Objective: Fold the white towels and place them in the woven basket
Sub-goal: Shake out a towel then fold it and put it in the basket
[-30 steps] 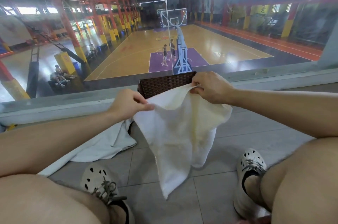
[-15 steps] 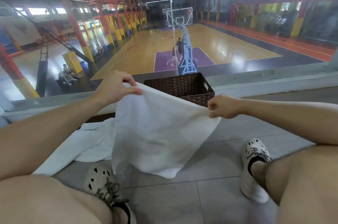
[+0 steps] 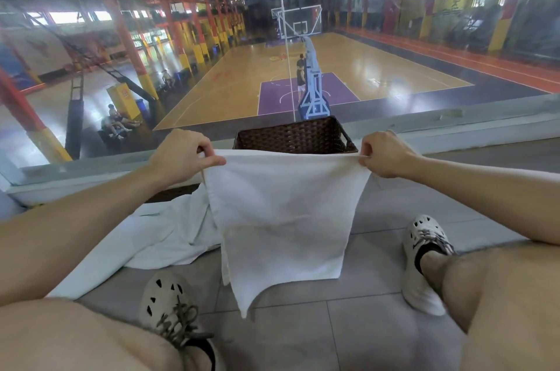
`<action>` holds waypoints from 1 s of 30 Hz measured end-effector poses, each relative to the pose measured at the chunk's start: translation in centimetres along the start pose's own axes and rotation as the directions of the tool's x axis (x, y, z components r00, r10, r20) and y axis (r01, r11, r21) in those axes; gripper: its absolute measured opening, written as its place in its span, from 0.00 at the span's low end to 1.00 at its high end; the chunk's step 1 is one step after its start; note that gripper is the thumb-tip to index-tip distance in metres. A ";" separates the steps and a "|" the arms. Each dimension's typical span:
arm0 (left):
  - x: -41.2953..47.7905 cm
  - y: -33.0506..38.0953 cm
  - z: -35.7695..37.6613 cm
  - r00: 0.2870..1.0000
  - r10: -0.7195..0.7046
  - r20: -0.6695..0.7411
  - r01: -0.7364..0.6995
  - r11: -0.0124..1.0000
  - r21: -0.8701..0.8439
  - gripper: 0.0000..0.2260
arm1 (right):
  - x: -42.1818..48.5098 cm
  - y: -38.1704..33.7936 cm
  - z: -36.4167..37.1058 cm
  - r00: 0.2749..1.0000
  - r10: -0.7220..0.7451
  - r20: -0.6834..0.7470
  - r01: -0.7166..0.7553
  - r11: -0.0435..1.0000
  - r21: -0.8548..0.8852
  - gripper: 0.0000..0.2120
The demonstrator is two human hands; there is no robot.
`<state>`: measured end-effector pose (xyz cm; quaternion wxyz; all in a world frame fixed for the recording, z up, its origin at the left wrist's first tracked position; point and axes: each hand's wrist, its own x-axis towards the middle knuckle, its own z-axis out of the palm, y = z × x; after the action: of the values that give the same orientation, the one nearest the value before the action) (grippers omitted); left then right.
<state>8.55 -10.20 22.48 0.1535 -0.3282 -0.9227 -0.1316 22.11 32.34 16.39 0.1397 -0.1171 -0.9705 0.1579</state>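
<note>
A white towel (image 3: 281, 219) hangs stretched between my hands above the tiled floor, its top edge taut and its lower corner dangling. My left hand (image 3: 185, 158) pinches the top left corner. My right hand (image 3: 383, 153) pinches the top right corner. Just behind the towel stands the dark brown woven basket (image 3: 291, 135), against the glass wall; its inside is hidden by the towel's edge. A second white towel (image 3: 145, 246) lies crumpled on the floor to the left, partly under my left forearm.
I sit on grey floor tiles (image 3: 363, 334) with my legs spread; a white shoe (image 3: 169, 307) is near the left, another shoe (image 3: 424, 258) at the right. A glass wall (image 3: 212, 67) with a low ledge (image 3: 454, 131) closes the front, overlooking a basketball court.
My hands moved apart and levelled, pulling the towel's top edge taut. The right hand rose and went right; the left hand sits a little lower. The towel now hangs flat instead of bunched.
</note>
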 end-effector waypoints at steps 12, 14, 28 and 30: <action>3.0 -0.3 -4.7 0.991 0.077 0.111 -0.077 0.997 -0.009 0.16 | 0.8 -3.5 -7.3 0.983 -0.025 -0.184 0.030 0.999 0.025 0.05; 3.9 -1.0 -4.7 0.991 0.087 0.098 -0.088 0.996 0.003 0.11 | 2.0 -3.8 -7.9 0.977 -0.039 -0.210 0.043 0.999 0.015 0.06; 2.6 -4.1 0.7 0.972 -0.234 0.011 0.216 0.875 -0.434 0.08 | 3.9 -1.5 -3.7 0.979 0.058 -0.194 -0.004 0.964 0.264 0.06; 2.3 -4.0 1.4 0.973 -0.198 0.117 0.223 0.933 -0.282 0.09 | 3.3 -1.4 -1.9 0.996 0.070 -0.057 -0.057 0.977 0.203 0.06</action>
<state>3.97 -11.42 21.51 0.0481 -0.2520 -0.9286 -0.2682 19.38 32.48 19.38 0.1766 -0.1380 -0.9403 0.2560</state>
